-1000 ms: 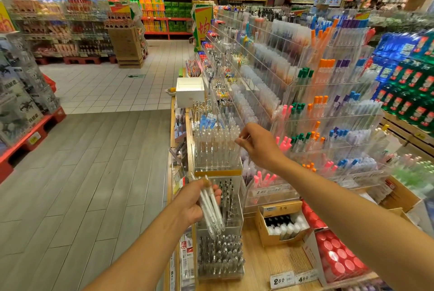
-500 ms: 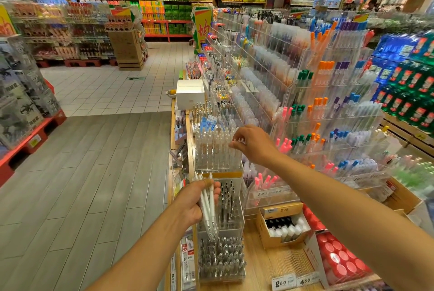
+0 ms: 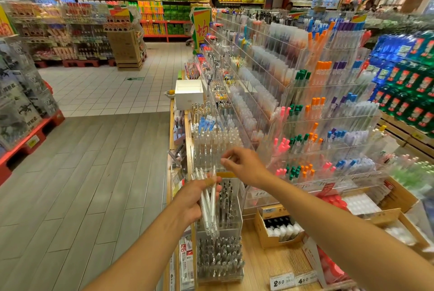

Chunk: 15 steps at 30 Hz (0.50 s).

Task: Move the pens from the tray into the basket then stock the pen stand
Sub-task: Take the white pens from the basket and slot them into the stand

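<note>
So, nearest: left hand (image 3: 196, 199) grips a bundle of white pens (image 3: 209, 204), fingers curled round the barrels, tips pointing down. Bundle hangs right in front of the clear pen stand (image 3: 219, 222); whether it touches the stand's front wall I can't tell. Stand is tiered: bottom compartment below the left hand is packed with clear/silver pens, the middle one behind the bundle holds dark-tipped pens, the top tier (image 3: 215, 147) beyond both hands is full of clear pens standing upright.

Right hand (image 3: 244, 166) is up and just beyond the left, at the top tier's front edge, fingers curled, thumb and forefinger pinched together. Something thin and pale shows at the fingertips; too small to say it's a pen.

Right of the left hand, under the right forearm: open cardboard box (image 3: 277, 229) with black- and white-capped items on the wooden shelf (image 3: 267, 267). Price tags (image 3: 292, 280) at the shelf edge.

Beyond the right hand: acrylic racks (image 3: 317, 114) of pens with orange, green, pink, blue caps. Further out past the top tier, a white open box (image 3: 189, 93). Left of both hands, grey plank floor (image 3: 89, 185), then tiled aisle and stocked shelves far back.
</note>
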Each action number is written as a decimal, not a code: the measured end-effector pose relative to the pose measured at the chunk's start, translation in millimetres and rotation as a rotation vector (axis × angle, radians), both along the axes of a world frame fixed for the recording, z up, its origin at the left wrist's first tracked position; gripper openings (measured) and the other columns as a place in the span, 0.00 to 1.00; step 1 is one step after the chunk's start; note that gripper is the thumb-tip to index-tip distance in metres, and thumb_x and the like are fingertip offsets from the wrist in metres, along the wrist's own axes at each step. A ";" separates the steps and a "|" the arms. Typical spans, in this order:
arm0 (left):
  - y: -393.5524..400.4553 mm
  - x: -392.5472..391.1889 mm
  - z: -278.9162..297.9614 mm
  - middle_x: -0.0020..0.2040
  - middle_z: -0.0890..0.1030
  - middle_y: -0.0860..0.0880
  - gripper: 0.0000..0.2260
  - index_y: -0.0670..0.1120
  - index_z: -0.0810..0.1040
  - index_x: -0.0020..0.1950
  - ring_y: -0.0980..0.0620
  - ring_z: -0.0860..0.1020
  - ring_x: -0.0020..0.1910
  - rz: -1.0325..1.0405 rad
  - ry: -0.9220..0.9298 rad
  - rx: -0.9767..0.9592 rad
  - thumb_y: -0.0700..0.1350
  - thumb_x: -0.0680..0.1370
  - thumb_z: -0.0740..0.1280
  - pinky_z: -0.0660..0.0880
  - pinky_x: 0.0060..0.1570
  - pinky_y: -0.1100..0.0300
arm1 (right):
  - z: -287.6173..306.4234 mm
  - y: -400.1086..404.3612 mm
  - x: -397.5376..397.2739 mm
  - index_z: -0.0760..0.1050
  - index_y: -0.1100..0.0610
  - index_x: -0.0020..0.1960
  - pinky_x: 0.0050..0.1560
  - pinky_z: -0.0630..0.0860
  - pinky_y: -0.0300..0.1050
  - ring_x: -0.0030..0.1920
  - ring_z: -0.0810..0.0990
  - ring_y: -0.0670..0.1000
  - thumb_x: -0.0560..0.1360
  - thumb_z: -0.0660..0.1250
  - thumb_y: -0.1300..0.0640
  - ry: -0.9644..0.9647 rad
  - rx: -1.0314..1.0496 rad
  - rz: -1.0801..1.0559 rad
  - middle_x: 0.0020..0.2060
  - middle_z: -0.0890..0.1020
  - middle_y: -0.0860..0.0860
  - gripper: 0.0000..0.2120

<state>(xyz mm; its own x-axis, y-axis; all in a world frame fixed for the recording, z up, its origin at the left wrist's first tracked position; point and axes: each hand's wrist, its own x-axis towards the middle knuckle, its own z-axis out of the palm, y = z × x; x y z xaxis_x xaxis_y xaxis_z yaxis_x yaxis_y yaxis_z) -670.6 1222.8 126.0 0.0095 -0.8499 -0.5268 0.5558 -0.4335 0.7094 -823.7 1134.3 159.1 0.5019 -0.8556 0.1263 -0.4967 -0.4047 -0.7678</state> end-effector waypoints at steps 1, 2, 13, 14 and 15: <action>-0.1 -0.9 0.2 0.36 0.82 0.42 0.08 0.36 0.82 0.52 0.50 0.78 0.31 0.000 -0.013 -0.004 0.39 0.76 0.70 0.76 0.38 0.58 | -1.1 1.8 2.2 0.78 0.52 0.47 0.36 0.77 0.43 0.35 0.78 0.45 0.78 0.67 0.50 -0.007 0.096 0.018 0.39 0.82 0.51 0.06; -0.1 -2.2 0.2 0.36 0.82 0.42 0.10 0.36 0.82 0.54 0.50 0.79 0.30 0.001 -0.023 -0.008 0.38 0.75 0.71 0.77 0.36 0.57 | -1.6 3.7 3.9 0.78 0.53 0.46 0.33 0.75 0.40 0.31 0.77 0.43 0.78 0.67 0.49 -0.018 0.196 0.037 0.38 0.83 0.51 0.08; 0.4 -7.5 -5.8 0.37 0.83 0.40 0.07 0.34 0.82 0.45 0.49 0.80 0.27 0.059 0.111 0.046 0.38 0.75 0.70 0.78 0.25 0.59 | 10.5 1.7 0.4 0.71 0.64 0.47 0.32 0.75 0.40 0.30 0.78 0.50 0.80 0.61 0.65 -0.265 0.675 0.010 0.35 0.78 0.57 0.04; 0.7 -6.1 -8.0 0.34 0.81 0.40 0.06 0.34 0.80 0.45 0.50 0.78 0.25 0.086 0.134 0.087 0.37 0.77 0.68 0.77 0.23 0.60 | 13.6 -0.3 -0.9 0.70 0.63 0.46 0.32 0.76 0.41 0.30 0.78 0.50 0.80 0.60 0.65 -0.268 0.638 -0.008 0.34 0.77 0.57 0.05; 0.2 -3.9 -10.6 0.32 0.80 0.41 0.06 0.35 0.78 0.45 0.50 0.77 0.23 0.109 0.135 0.122 0.37 0.79 0.67 0.76 0.21 0.61 | 16.8 -2.5 -2.1 0.69 0.62 0.45 0.33 0.77 0.41 0.30 0.78 0.51 0.80 0.59 0.65 -0.258 0.587 -0.024 0.34 0.78 0.57 0.06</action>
<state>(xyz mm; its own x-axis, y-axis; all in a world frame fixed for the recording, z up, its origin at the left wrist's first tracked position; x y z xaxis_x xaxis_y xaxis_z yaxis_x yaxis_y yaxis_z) -674.5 1223.1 115.4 0.0204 -0.7774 -0.6287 0.6904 -0.4439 0.5712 -825.8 1131.9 175.9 0.4981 -0.8296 -0.2522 -0.2700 0.1280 -0.9543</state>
